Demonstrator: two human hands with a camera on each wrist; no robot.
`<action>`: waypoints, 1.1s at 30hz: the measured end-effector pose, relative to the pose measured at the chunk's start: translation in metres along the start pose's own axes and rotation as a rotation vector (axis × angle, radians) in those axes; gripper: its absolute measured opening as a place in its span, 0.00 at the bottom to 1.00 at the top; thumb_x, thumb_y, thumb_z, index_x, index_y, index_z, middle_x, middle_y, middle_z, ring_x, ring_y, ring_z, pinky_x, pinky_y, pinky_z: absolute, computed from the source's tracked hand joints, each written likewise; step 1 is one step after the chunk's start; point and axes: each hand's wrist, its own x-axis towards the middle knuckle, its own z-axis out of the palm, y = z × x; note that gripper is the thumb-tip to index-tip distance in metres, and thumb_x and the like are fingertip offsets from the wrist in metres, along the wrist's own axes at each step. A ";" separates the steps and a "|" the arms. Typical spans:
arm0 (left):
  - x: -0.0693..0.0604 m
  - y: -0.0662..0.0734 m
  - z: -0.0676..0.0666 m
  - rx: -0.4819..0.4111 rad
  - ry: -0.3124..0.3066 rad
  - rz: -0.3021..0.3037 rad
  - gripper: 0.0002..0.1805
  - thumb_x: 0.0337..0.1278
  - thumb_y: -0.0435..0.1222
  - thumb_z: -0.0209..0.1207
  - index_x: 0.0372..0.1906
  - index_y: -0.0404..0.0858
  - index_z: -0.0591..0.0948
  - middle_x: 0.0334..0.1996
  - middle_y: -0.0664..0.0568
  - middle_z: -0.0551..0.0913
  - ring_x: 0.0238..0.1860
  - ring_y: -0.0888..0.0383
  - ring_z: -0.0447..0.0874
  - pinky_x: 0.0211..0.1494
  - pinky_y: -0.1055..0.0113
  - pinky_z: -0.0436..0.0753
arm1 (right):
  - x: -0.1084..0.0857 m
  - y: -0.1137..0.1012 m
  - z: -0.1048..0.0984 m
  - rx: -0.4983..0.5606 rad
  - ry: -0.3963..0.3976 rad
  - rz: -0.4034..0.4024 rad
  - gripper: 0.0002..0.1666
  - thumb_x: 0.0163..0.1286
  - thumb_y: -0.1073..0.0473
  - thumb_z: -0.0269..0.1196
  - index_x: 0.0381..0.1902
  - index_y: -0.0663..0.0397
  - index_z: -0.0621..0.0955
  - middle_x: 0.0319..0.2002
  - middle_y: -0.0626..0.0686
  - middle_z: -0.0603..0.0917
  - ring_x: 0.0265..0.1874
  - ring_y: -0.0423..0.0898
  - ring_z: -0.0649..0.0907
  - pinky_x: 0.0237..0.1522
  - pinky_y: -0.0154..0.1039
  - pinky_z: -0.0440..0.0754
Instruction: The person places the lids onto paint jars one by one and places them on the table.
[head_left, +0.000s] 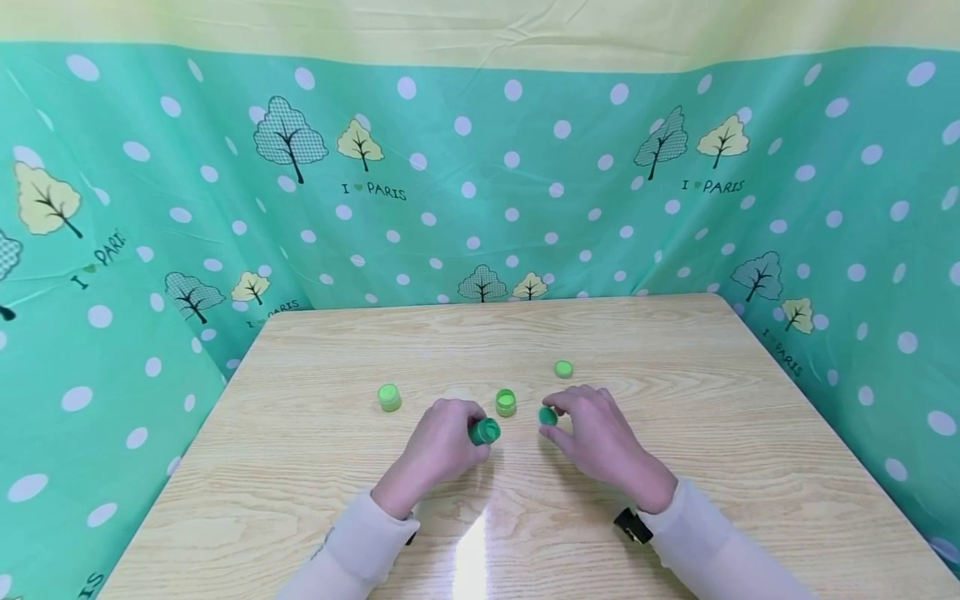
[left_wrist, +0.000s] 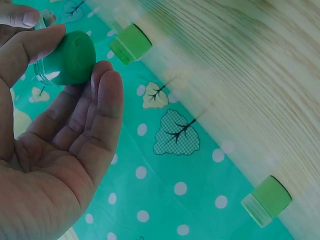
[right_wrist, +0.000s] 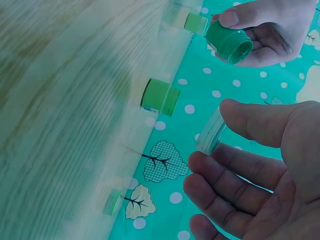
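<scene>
My left hand (head_left: 447,440) grips a small dark green paint jar (head_left: 484,431), tilted with its uncovered mouth toward the right. In the left wrist view, the thumb and fingers hold the sides of this jar (left_wrist: 77,57). My right hand (head_left: 597,431) pinches a small round lid (head_left: 547,416) between thumb and fingers, apart from the jar. Seen from the right wrist, that lid (right_wrist: 212,131) looks translucent and stands on edge. Just beyond the hands, an uncovered light green jar (head_left: 506,403) stands upright on the table.
Farther left stands another light green jar (head_left: 389,397), apparently with its lid on. A light green round lid (head_left: 563,368) lies beyond my right hand. The wooden table (head_left: 300,467) ends at a green dotted curtain (head_left: 420,200) behind and along both sides.
</scene>
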 end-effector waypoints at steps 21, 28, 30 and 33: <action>0.002 0.006 0.004 0.014 -0.009 0.018 0.07 0.47 0.30 0.75 0.30 0.39 0.87 0.25 0.57 0.81 0.25 0.63 0.75 0.31 0.69 0.78 | 0.000 -0.009 0.006 0.061 0.018 -0.059 0.18 0.58 0.58 0.78 0.47 0.53 0.88 0.38 0.46 0.87 0.41 0.46 0.84 0.46 0.44 0.73; 0.002 0.007 0.006 0.031 0.008 0.014 0.08 0.45 0.31 0.76 0.32 0.37 0.87 0.25 0.57 0.82 0.26 0.64 0.75 0.32 0.70 0.78 | 0.000 -0.014 0.008 0.090 0.017 -0.086 0.18 0.59 0.59 0.78 0.47 0.54 0.88 0.41 0.47 0.88 0.42 0.48 0.85 0.49 0.46 0.74; 0.001 0.007 0.006 0.039 0.011 0.011 0.09 0.45 0.31 0.76 0.32 0.37 0.87 0.25 0.57 0.82 0.26 0.64 0.75 0.32 0.70 0.78 | 0.000 -0.015 0.008 0.094 0.016 -0.091 0.18 0.60 0.59 0.77 0.47 0.54 0.88 0.40 0.47 0.88 0.42 0.48 0.86 0.50 0.46 0.74; 0.002 0.008 0.007 0.051 0.012 0.008 0.09 0.44 0.32 0.77 0.32 0.38 0.88 0.25 0.58 0.82 0.26 0.64 0.75 0.31 0.70 0.77 | 0.000 -0.016 0.009 0.095 0.012 -0.094 0.18 0.60 0.59 0.77 0.48 0.54 0.88 0.41 0.46 0.88 0.43 0.47 0.86 0.51 0.47 0.75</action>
